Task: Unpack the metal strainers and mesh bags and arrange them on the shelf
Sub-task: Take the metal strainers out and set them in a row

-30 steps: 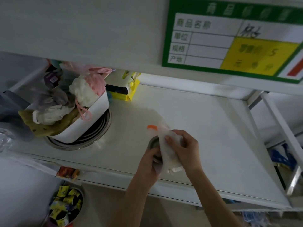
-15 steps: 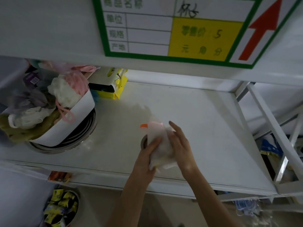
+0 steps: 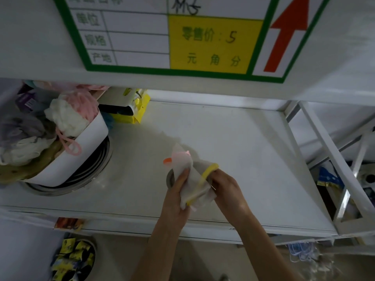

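We find the scene dim overall, with a cool grey-green cast. The brightest area is the white shelf surface, lit from above and behind the viewer; a soft shadow spreads across it towards the hands. The price label overhead reads fairly sharp at its centre but softens near the top edge. Wide-angle distortion bends the shelf frame at the right. The lower corners fall into murk and blur, and the packets at lower left are smeared.
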